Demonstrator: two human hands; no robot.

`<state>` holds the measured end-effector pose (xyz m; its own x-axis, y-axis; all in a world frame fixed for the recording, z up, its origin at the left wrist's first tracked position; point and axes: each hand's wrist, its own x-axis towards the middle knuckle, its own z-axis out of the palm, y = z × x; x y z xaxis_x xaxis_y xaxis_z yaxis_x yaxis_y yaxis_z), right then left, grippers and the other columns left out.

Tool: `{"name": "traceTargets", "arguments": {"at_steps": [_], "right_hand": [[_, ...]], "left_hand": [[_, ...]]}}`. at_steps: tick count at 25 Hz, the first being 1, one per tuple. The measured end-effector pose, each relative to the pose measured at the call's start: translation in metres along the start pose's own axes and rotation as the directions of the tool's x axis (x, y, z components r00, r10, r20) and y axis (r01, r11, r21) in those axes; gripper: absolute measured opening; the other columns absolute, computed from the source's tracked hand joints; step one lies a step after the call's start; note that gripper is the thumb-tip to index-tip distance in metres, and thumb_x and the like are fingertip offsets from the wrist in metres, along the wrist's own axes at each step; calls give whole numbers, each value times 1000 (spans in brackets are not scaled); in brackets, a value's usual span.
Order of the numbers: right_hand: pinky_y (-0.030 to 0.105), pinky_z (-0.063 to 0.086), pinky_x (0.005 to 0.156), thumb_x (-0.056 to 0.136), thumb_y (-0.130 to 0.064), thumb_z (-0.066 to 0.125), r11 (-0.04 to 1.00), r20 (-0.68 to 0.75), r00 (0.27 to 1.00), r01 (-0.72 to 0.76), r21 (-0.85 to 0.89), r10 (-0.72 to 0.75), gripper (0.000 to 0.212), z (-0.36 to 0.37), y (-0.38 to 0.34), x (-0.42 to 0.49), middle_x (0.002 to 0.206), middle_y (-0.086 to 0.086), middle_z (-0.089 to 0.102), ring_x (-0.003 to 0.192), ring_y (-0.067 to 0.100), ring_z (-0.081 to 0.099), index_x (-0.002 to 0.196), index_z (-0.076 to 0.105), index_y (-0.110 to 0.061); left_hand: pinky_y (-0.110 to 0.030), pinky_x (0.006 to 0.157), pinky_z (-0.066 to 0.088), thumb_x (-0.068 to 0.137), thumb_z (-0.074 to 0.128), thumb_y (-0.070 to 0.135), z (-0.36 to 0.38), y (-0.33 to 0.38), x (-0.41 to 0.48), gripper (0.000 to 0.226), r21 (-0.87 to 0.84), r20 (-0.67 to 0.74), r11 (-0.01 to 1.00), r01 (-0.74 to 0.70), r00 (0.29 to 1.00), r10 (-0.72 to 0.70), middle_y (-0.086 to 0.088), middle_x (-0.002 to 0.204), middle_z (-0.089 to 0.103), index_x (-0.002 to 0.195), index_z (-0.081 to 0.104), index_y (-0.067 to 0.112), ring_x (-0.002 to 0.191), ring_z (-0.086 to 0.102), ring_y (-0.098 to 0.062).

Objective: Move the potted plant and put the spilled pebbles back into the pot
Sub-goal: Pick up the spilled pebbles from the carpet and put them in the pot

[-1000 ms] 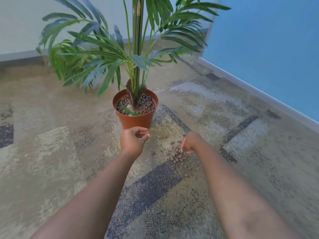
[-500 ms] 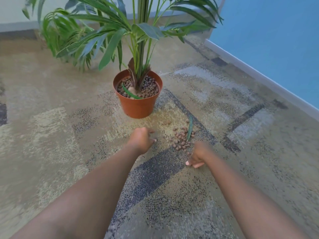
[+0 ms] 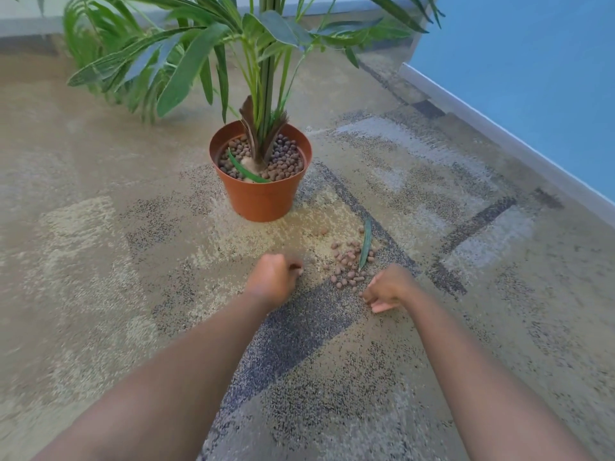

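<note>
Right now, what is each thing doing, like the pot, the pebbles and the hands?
Pot: upright on the carpet, pebbles inside.
Spilled pebbles: scattered on the carpet, outside the pot.
Fallen leaf: lying beside the spilled pebbles.
Left hand: curled shut, contents hidden.
Right hand: loosely curled by the pebbles.

Two bare forearms reach forward and down, side by side. The left hand (image 3: 273, 280) is curled into a loose fist; the right hand (image 3: 387, 288) hangs with fingers bent inward, one fingertip extended.
</note>
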<state>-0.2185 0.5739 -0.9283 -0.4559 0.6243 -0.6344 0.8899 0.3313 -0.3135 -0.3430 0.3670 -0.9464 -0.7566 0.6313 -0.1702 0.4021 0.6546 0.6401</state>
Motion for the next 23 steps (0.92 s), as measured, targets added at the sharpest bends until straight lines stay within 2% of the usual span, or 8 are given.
{"name": "traceTargets", "arguments": {"at_steps": [3,6,11,14,17,19,21,23], "right_hand": [[40,63,77,80,1,74,994,81,997,-1,106,-8,12,-14,-8,3,91,20,73,79,24,76,91,68,1],[39,63,77,81,0,74,998,112,994,11,69,-18,15,-12,-19,-2,92,18,73,80,23,76,96,70,0],[32,63,69,79,-7,78,990,-14,994,109,-87,-111,27,9,-31,-10,92,12,72,76,18,75,103,67,-2],[27,63,64,79,-11,77,976,-91,986,124,-181,-142,28,14,-32,-19,93,10,69,76,16,73,103,68,-1],[24,61,59,80,-10,76,989,-138,980,138,-50,-144,18,6,-42,-31,88,7,71,70,13,73,96,71,-3],[28,63,61,82,-11,75,968,-216,950,244,59,-226,5,-11,-67,-39,82,4,74,69,11,74,86,75,-8],[23,60,60,82,-14,76,887,-329,884,411,212,-332,5,-36,-110,-52,79,-5,74,68,6,72,78,74,-18],[22,60,66,80,-18,78,722,-431,798,582,373,-421,10,-54,-158,-64,81,-9,73,71,5,72,80,73,-26]], "left_hand": [[-26,67,60,86,69,11,2,3,-18,22,-468,-43,871,148,981,-190,3,97,70,105,69,22,80,69,-12],[-33,75,61,83,72,6,3,10,-28,15,-696,92,653,298,939,-331,-7,94,72,95,69,15,87,72,-22],[-28,81,58,84,68,-1,0,25,-29,13,-822,207,427,377,896,-392,-12,100,72,96,69,5,91,71,-21],[-37,98,51,83,66,-3,-6,27,-28,16,-861,303,277,426,868,-395,-14,104,70,99,67,0,94,70,-23],[-39,98,52,83,63,-6,-12,27,-28,17,-873,366,166,459,840,-399,-20,108,67,101,66,-5,97,70,-27],[-37,95,54,83,62,-9,-18,27,-25,17,-891,357,118,440,835,-419,-20,106,67,99,66,-5,95,70,-27],[-32,86,58,83,61,-11,-26,27,-22,17,-913,330,82,400,842,-428,-21,106,65,99,65,-6,95,69,-27],[-26,75,59,83,61,-12,-35,27,-21,17,-921,316,77,382,847,-427,-20,105,66,98,66,-5,92,70,-26]]}}
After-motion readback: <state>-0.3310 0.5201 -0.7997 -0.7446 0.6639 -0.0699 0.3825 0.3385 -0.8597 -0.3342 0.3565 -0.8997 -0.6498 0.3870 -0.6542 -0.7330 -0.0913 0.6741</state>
